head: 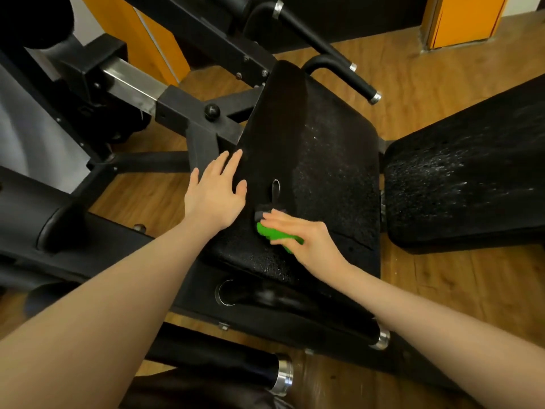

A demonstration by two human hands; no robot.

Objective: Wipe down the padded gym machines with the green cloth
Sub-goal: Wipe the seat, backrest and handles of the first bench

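1. The place is a gym or fitness room, seen from above by the person who works there.
2. A black padded seat (312, 160) sits on a heavy black steel frame (188, 113) with bolts and a round adjustment knob (212, 111).
3. A second black pad (466, 178) stands just beside it on the right.
4. Black handle bars with chrome end caps (342, 75) rise behind the seat.
5. The floor (442, 290) is of wood-look planks, and orange panels (463, 19) stand at the far wall.
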